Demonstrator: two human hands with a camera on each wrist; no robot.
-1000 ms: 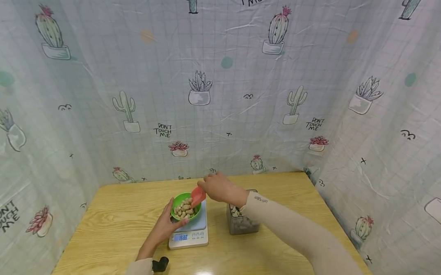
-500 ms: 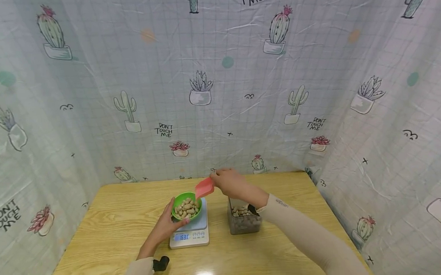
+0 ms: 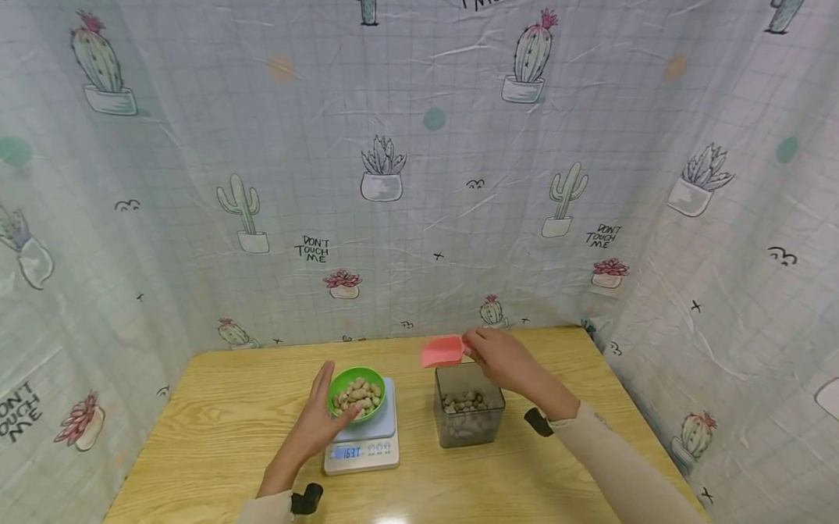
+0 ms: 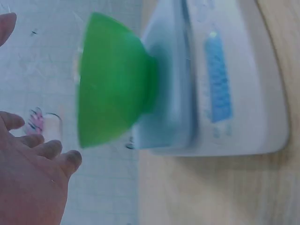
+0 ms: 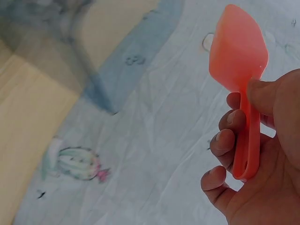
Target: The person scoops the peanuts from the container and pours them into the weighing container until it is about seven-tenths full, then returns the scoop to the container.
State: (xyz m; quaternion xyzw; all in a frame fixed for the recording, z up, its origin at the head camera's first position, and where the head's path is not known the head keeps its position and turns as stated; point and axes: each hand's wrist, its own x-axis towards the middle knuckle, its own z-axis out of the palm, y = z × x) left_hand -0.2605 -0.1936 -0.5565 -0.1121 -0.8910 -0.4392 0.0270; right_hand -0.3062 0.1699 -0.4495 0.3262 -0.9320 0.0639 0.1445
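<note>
A green bowl (image 3: pixel 358 372) of unshelled peanuts (image 3: pixel 358 396) stands on a kitchen scale (image 3: pixel 380 451) whose lit display shows digits. Beside the bowl is my left hand (image 3: pixel 312 423), fingers straight and spread; the left wrist view shows a gap between that hand (image 4: pixel 35 173) and the bowl (image 4: pixel 110 84). In my right hand (image 3: pixel 504 361) I grip a red scoop (image 3: pixel 443 352) by its handle, above the back of a clear bin (image 3: pixel 469 432) holding more peanuts (image 3: pixel 468 403). The right wrist view shows fingers and thumb wrapped round the handle of the scoop (image 5: pixel 238 49).
The wooden table (image 3: pixel 230 426) ends at a cactus-print curtain (image 3: pixel 404 239) at the back, with more curtain on both sides. The bin stands right of the scale, a strip of table between them. A black wrist mount (image 3: pixel 307 499) sits at my left sleeve.
My right hand has carried the scoop from the bowl rightward to above the bin. My left hand's fingers have come away from the bowl's side. The scale's digits have changed.
</note>
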